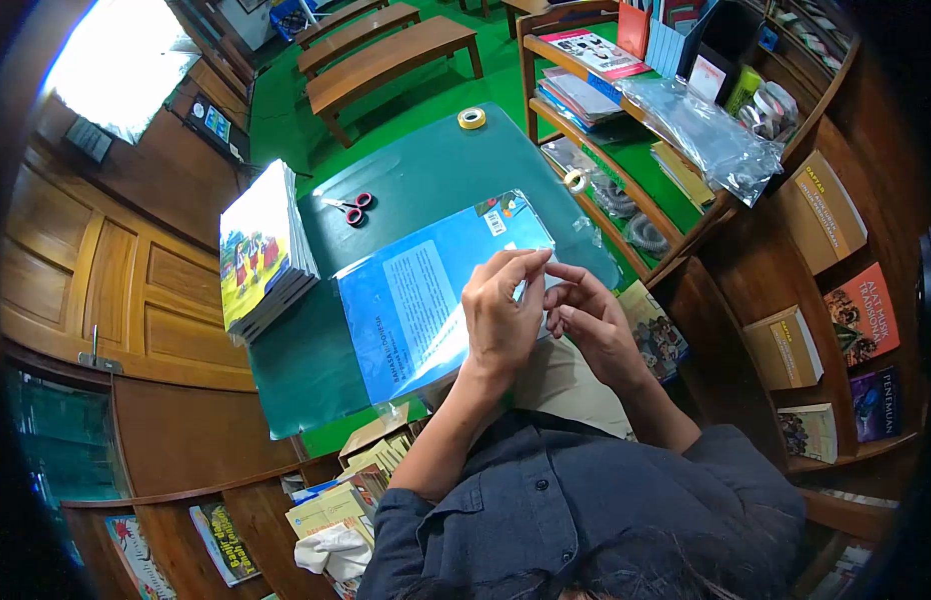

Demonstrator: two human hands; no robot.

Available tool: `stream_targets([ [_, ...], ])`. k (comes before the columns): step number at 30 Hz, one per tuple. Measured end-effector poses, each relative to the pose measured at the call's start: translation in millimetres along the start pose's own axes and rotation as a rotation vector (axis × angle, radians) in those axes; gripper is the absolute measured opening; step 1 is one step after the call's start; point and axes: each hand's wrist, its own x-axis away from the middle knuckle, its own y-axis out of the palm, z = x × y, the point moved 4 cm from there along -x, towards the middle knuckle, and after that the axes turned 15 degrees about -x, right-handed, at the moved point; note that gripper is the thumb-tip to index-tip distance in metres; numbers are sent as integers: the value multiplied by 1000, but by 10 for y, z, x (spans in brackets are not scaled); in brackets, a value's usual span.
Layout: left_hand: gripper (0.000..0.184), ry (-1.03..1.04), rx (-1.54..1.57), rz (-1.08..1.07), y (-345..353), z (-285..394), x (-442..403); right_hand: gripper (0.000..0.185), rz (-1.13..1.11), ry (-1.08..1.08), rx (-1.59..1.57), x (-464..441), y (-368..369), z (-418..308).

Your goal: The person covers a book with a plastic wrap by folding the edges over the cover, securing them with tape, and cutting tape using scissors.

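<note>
A blue book [386,318] lies on the green table with its back cover up, a text panel and a barcode showing. Its surface shines, and clear plastic sticks out past its lower edge. Above the book's right side, my left hand [504,305] is closed in a pinch. Close beside it, my right hand [594,325] has its fingers curled and pressed together near the left fingertips. Whatever sits between the fingers is too small or hidden to make out. Red-handled scissors [356,208] lie beyond the book.
A stack of books [261,255] stands on the left of the green table [416,150]. One tape roll [472,118] rests at the far edge, another tape roll [576,181] at the right edge. Clear plastic sheets [701,125] lie on the wooden shelf [676,245]. Benches [391,62] stand behind.
</note>
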Motion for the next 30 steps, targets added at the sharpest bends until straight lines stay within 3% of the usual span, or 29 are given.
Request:
stream_targets([
  [14, 34, 138, -171, 1, -12, 138, 39, 40, 122, -62, 141, 52, -74, -73],
  [23, 35, 287, -462, -304, 435, 117, 454, 32, 261, -272, 93, 70, -340, -331],
  [30, 36, 298, -482, -218, 515, 38, 571, 28, 262, -253, 121, 102, -394, -323],
])
